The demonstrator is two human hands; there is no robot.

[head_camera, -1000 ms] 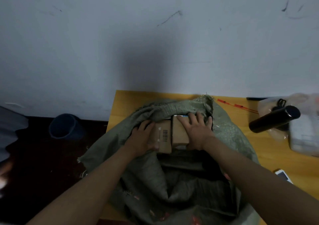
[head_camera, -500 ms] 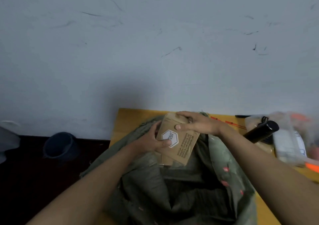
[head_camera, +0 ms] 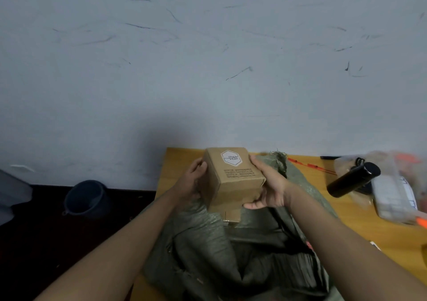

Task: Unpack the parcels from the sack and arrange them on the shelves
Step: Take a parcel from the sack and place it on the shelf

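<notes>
A brown cardboard parcel [head_camera: 233,178] with a white hexagon label is held above the open green woven sack [head_camera: 242,254] on the wooden table [head_camera: 360,222]. My left hand [head_camera: 193,183] grips its left side and my right hand [head_camera: 268,189] grips its right side and lower corner. A second cardboard box [head_camera: 232,215] shows just beneath it, partly hidden. The inside of the sack is dark and its contents are hidden.
A black cylinder bottle [head_camera: 353,179] lies right of the sack, beside plastic-wrapped packages [head_camera: 392,196]. An orange strap [head_camera: 309,165] lies near the wall. A dark bucket [head_camera: 85,199] stands on the dark floor at left. A scuffed wall stands straight ahead. No shelves are in view.
Both hands have lifted the parcel up out of the sack mouth and turned it so its labelled face points up. The view has tilted upward.
</notes>
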